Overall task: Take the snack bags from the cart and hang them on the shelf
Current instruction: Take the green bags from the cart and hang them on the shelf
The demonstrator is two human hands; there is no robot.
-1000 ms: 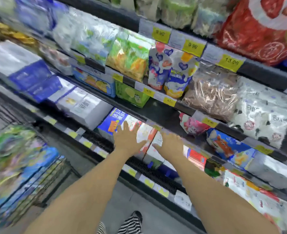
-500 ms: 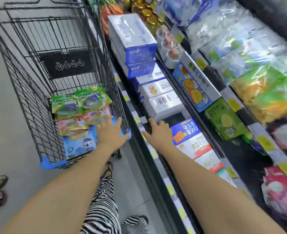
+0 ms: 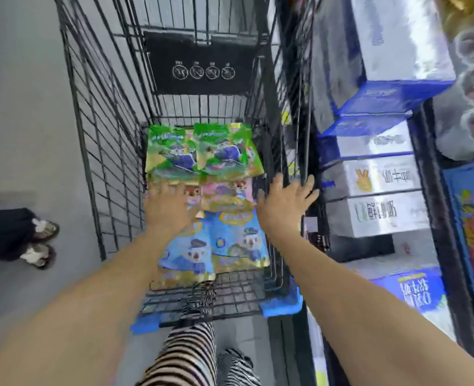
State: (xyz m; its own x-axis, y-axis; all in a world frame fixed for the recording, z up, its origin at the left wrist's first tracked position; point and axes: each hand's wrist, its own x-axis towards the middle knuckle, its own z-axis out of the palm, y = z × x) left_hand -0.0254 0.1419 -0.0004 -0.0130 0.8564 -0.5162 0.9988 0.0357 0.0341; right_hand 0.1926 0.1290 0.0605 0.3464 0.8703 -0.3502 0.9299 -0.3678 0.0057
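Grips released, my left hand and right hand spread above the snack bags in the cart to gather some.

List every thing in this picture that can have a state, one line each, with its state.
cart: loaded with snack bags
green snack bags: lying flat, far end
pink snack bags: lying flat, middle row
blue snack bags: lying flat, near end
left hand: open, over the pink snack bags; contact unclear
right hand: open, holding nothing
white boxes: stacked beside the cart
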